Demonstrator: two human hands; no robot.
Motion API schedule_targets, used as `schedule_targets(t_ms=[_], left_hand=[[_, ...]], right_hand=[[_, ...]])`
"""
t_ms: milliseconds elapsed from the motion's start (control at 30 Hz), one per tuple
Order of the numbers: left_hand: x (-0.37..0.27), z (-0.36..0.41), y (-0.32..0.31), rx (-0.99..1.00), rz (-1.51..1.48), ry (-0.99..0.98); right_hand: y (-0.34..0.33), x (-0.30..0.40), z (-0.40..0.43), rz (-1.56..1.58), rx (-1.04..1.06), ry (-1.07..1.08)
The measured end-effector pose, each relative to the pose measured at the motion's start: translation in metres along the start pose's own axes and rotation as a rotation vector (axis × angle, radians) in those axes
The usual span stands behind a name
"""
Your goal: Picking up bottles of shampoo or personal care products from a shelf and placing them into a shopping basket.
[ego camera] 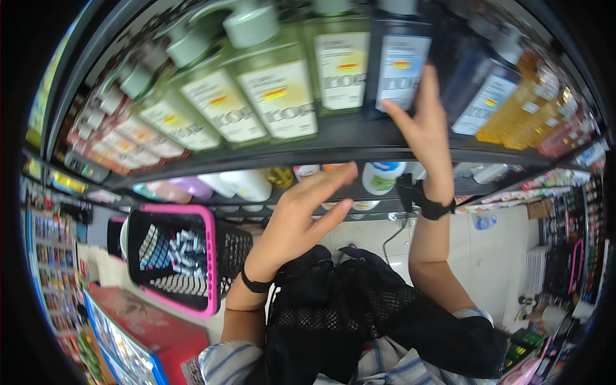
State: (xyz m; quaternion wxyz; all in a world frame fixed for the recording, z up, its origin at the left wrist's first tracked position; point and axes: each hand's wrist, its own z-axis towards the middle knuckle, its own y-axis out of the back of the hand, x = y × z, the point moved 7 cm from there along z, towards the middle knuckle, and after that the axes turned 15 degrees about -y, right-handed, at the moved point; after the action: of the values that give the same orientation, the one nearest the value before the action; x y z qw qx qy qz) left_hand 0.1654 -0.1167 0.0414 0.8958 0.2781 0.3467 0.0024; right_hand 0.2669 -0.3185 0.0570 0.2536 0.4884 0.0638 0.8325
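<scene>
My right hand [426, 122] is at a dark blue pump bottle [403, 72] on the upper shelf. Its thumb lies against the lower front label and the fingers reach along the bottle's right side; how firmly they press is unclear. To the left stand green pump bottles [279, 91] with pale caps. Another dark blue bottle [486, 96] leans at an angle in the view, right of my fingers. My left hand [308, 211] hovers below the shelf's front edge [332, 155], thumb apart from the fingers, holding nothing. Black bands circle both wrists.
Amber bottles [517, 115] and pink bottles [137, 137] flank the row. White bottles [245, 184] fill a lower shelf. A black basket with a pink rim [210, 260] holds many small items at left. Behind it is a red-topped case [144, 317]. A cable [392, 238] hangs near my right arm.
</scene>
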Motion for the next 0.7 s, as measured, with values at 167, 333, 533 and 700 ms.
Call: schedule_targets(t_ms=[167,333,533,700], left_hand=[[0.019,-0.114,0.06,0.237,-0.067,0.209],[0.061,-0.324,0.171,-0.382,0.011,0.94],[0.11,-0.567,0.245,-1.184,0.039,1.34],[0.19,-0.655,0.213,-1.487,-0.368,1.533]], right_hand=[[0.009,0.021,-0.085,-0.251,-0.507,0.13],[-0.08,0.018,-0.158,-0.154,0.13,0.236],[-0.207,0.03,-0.222,-0.126,0.815,0.155],[-0.27,0.047,-0.254,-0.249,1.079,0.088]])
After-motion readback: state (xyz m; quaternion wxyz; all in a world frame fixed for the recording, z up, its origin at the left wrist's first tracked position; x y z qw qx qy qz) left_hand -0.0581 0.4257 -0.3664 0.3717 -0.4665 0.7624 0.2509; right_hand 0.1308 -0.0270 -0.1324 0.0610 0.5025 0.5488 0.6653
